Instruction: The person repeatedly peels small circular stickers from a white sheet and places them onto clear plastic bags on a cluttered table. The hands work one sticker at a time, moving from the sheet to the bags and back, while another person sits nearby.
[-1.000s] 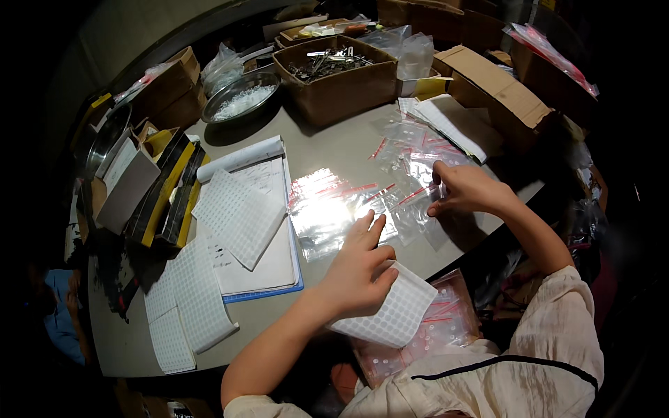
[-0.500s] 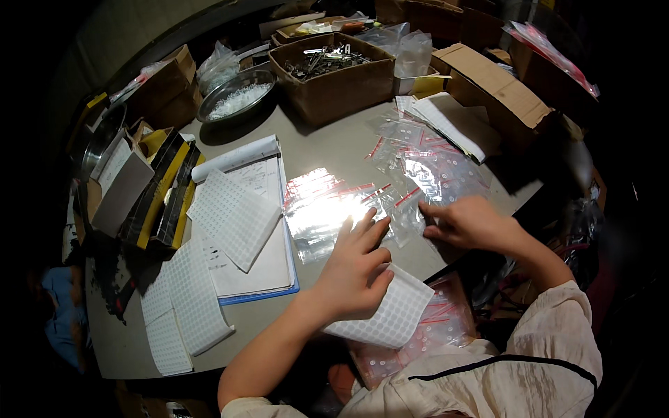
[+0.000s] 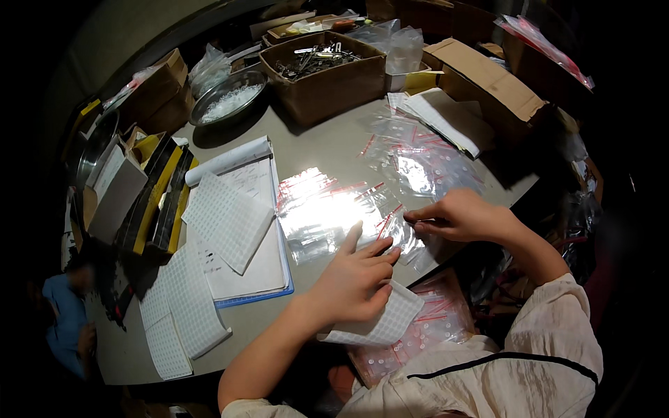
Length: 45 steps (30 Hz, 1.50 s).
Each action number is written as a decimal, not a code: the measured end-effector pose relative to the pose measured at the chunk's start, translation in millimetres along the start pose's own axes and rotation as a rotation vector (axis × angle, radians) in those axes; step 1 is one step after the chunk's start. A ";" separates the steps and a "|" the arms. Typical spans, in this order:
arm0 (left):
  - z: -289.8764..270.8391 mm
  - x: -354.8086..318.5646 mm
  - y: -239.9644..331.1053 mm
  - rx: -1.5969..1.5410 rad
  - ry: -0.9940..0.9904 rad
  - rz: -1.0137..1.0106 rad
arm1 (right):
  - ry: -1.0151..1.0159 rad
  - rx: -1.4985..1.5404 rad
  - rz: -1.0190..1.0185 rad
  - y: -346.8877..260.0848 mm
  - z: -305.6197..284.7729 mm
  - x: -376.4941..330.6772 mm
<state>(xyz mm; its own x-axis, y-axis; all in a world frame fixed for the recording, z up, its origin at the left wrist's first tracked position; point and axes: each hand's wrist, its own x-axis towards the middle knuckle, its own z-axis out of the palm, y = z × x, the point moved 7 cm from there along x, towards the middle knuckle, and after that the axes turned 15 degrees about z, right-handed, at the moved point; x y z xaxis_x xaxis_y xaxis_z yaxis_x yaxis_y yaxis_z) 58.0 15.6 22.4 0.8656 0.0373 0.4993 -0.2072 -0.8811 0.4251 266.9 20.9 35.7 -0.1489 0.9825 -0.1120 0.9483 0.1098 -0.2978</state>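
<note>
My left hand point(image 3: 354, 280) lies palm down with its fingers stretched out. Its fingertips rest at the near edge of a spread of overlapping clear zip bags point(image 3: 306, 233) with red strips. Under its palm and thumb is a white sheet of round stickers point(image 3: 397, 313), partly covered and reaching past the table's front edge. My right hand point(image 3: 460, 217) has thumb and index finger close together at the right edge of a single clear zip bag point(image 3: 408, 240). Whether a small sticker is between those fingertips is hidden. Beyond it lies a pile of zip bags with round stickers point(image 3: 446, 174).
More sticker sheets point(image 3: 233, 219) lie over a blue clipboard point(image 3: 254, 301) on the left. At the back stand a metal bowl of clear small pieces point(image 3: 233, 101) and a carton of metal parts point(image 3: 317, 87). A box of stickered bags point(image 3: 446, 317) is below the table edge.
My right hand has shifted slightly left and down, and the bag beside it now lies lower and tilted. The sticker sheet under my left hand has curled a little. Another person shows more at far left.
</note>
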 end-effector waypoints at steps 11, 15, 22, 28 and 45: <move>-21.9 4.8 7.8 0.119 0.138 0.056 | -0.029 0.195 0.166 -0.6 -28.4 16.4; -22.7 5.4 11.8 0.128 0.164 0.120 | -0.303 0.349 0.049 -26.1 -12.6 16.7; -1.1 4.9 15.5 0.063 0.030 0.172 | -0.104 0.200 0.116 -1.4 4.0 11.6; 0.8 3.9 11.4 0.073 0.047 0.154 | -0.014 -0.205 0.275 5.3 4.9 1.4; 5.1 4.4 11.1 0.029 -0.009 0.139 | 0.267 -0.393 0.385 45.4 -43.0 21.3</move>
<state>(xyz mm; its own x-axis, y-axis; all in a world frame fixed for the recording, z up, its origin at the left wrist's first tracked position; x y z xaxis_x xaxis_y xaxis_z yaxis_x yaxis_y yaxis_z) 61.8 3.6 25.4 0.8335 -0.0898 0.5452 -0.3119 -0.8910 0.3300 318.8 53.4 60.6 0.2526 0.9607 0.1150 0.9600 -0.2637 0.0944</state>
